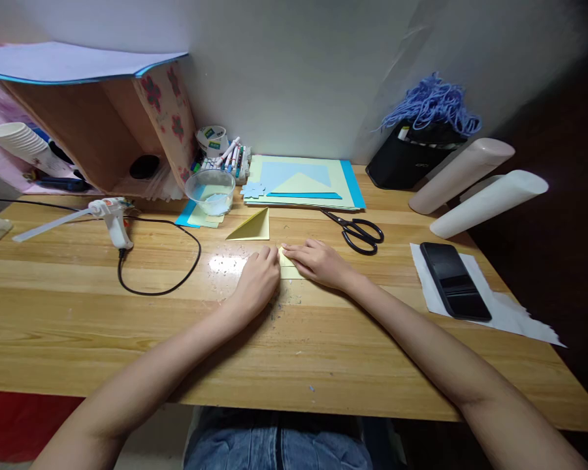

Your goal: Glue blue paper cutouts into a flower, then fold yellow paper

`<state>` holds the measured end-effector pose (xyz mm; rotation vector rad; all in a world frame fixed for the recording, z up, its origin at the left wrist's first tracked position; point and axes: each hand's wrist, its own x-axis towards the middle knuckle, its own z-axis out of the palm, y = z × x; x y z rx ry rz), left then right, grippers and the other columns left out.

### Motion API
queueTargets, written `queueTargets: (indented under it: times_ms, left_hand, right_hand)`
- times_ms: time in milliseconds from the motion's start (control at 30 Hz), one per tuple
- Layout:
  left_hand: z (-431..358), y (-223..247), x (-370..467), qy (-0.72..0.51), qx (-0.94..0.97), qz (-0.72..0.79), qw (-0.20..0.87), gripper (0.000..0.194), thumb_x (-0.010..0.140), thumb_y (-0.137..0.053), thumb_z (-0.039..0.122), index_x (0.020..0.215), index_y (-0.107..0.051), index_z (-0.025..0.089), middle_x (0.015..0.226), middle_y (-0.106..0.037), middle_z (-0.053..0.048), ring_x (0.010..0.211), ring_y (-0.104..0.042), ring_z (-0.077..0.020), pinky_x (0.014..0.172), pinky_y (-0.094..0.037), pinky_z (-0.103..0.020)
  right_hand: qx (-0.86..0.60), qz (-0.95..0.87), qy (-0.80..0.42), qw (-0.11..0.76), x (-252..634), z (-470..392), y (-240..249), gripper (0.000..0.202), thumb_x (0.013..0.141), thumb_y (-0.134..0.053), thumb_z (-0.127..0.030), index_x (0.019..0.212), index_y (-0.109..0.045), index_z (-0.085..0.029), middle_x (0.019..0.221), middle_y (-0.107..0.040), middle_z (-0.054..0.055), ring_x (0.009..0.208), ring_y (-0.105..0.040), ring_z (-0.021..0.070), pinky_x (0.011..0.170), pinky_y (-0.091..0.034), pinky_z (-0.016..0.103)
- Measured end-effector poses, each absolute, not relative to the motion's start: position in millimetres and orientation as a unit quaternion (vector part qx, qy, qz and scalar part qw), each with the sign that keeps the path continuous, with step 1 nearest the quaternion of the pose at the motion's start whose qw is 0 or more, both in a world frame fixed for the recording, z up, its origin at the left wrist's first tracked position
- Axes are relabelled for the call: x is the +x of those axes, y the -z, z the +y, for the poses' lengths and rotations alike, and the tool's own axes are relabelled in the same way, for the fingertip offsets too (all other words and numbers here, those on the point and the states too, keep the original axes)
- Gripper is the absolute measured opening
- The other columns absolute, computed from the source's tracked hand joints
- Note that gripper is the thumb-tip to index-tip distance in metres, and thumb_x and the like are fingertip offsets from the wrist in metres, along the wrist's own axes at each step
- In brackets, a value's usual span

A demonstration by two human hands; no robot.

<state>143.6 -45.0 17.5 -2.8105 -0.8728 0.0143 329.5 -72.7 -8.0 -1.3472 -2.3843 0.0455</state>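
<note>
Through the head camera I watched the small yellow paper (291, 272) lying on the table (323, 365) between the two hands, touching both. The left hand (257, 277) had its fingers curled at the paper's left edge; the right hand (321, 263) had its fingers stretched over the paper. I couldn't tell whether either pinched it. Just beyond the left hand I saw a folded yellow triangle (255, 228); beyond the right hand, to its right, black-handled scissors (347, 225).

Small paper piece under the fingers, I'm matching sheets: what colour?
The small paper piece is pale yellow, in the head view.
</note>
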Motion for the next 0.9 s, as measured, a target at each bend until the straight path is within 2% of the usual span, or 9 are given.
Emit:
queueTargets:
  times_ms: [267, 400, 633, 900]
  left_hand:
    - [-51.3, -15.3, 145.5, -0.018, -0.951, -0.277, 0.133, 0.023, 0.08, -0.041, 0.005, 0.096, -0.058, 0.002, 0.091, -0.054, -0.015, 0.084, -0.048, -0.0253, 0.062, -0.037, -0.033]
    - [-56.5, -13.4, 145.9, -0.009, -0.947, -0.291, 0.138, 0.024, 0.08, -0.039, 0.005, 0.095, -0.058, 0.003, 0.087, -0.054, -0.014, 0.079, -0.048, -0.0244, 0.063, -0.038, -0.033]
    - [-63.3, -17.3, 149.1, -0.007, -0.944, -0.311, 0.112, 0.028, 0.082, -0.038, 0.006, 0.1, -0.058, 0.002, 0.088, -0.057, -0.014, 0.084, -0.051, -0.0244, 0.079, -0.038, -0.037]
    - [-69.3, -24.0, 150.3, -0.05, -0.926, -0.371, 0.055, 0.031, 0.081, -0.034, 0.001, 0.1, -0.058, 0.001, 0.087, -0.059, -0.017, 0.08, -0.056, -0.0246, 0.068, -0.04, -0.033]
  right_hand:
    - [-0.559, -0.797, -0.02, 0.228, 315.6, -76.2, 10.7, 0.028, 0.089, -0.045, -0.034, 0.104, -0.064, -0.022, 0.112, -0.064, 0.003, 0.088, -0.058, 0.0191, 0.075, -0.041, 0.034]
    - [-0.579, -0.779, -0.008, 0.241, 311.3, -78.5, 12.4, 0.027, 0.089, -0.046, -0.035, 0.104, -0.065, -0.023, 0.111, -0.065, 0.001, 0.08, -0.058, 0.0181, 0.072, -0.042, 0.033]
    - [-0.58, -0.778, 0.013, 0.242, 311.7, -77.9, 13.5, 0.026, 0.086, -0.05, -0.037, 0.101, -0.066, -0.024, 0.108, -0.066, 0.001, 0.071, -0.055, 0.0179, 0.064, -0.042, 0.031]
    - [-0.578, -0.784, 0.01, 0.227, 315.1, -76.4, 14.1, 0.028, 0.083, -0.053, -0.041, 0.102, -0.065, -0.024, 0.107, -0.066, 0.0, 0.071, -0.056, 0.0188, 0.063, -0.044, 0.032]
